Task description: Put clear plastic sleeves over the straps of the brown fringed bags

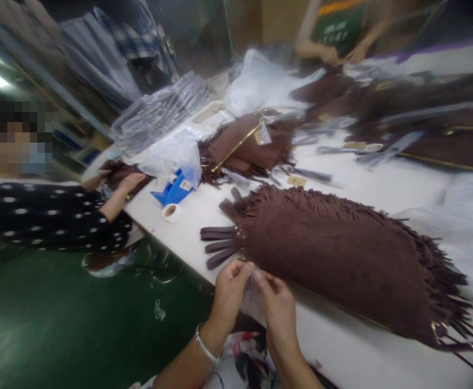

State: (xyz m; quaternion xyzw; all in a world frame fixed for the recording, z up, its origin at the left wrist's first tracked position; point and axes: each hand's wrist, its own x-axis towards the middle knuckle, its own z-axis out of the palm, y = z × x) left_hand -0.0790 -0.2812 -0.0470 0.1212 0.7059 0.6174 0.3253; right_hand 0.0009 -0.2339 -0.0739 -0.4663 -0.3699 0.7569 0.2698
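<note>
At the table's near edge, my left hand [229,289], with a silver bracelet at its wrist, pinches the edge of a clear plastic bag [252,298]. My right hand [279,302] pinches the same plastic a little to the right, fingertips almost touching the left ones. The plastic hangs down between both hands, partly hidden by them. Just beyond my fingers lies a stack of dark brown fringed suede bags [337,254]. Several flat wrist straps [220,246] stick out from its left end, and gold zips run along its near edge.
On the white table [196,237] are a tape roll [171,212], a blue tape dispenser [175,188], another brown fringed bag [244,143] and a pile of plastic-wrapped goods [159,113]. A co-worker in a dotted sleeve [42,216] handles a brown item at left; another person's hands [342,54] work across the table.
</note>
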